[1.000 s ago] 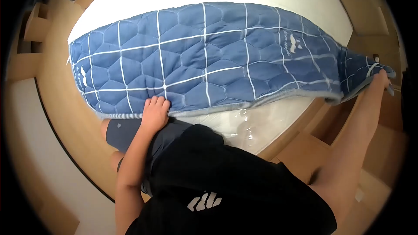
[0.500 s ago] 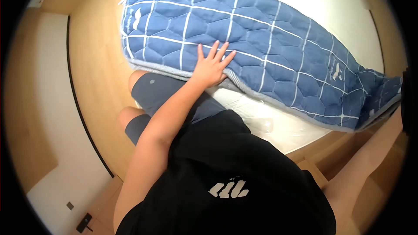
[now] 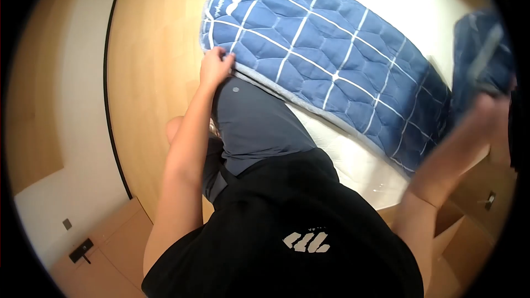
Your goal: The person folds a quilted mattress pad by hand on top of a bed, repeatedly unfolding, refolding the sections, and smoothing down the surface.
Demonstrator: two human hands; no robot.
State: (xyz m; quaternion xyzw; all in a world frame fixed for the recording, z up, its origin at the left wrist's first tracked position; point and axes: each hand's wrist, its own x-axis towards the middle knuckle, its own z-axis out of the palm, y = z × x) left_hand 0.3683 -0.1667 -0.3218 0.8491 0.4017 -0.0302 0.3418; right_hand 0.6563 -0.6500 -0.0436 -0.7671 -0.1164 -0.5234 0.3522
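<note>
A blue quilted mattress pad (image 3: 309,38) with white grid lines and a grey ribbed edge lies across a white mattress (image 3: 342,146). Near its left corner, my left hand (image 3: 217,67) has its fingers curled over the grey edge beside my knee. At the far right, my right hand (image 3: 494,107) is raised and smeared by motion. A lifted, folded end of the pad is bunched at that hand, which appears closed on it; the exact finger grip is hidden.
Light wooden floor (image 3: 157,49) runs along the left, bordered by a white wall with a dark skirting strip. A dark socket fixture (image 3: 81,250) sits at lower left. Wooden bed framing or a cabinet (image 3: 469,243) stands at lower right.
My left hand has gone from lying spread on the pad to its left edge near the corner. My right hand has risen, lifting the pad's right end. The view has shifted.
</note>
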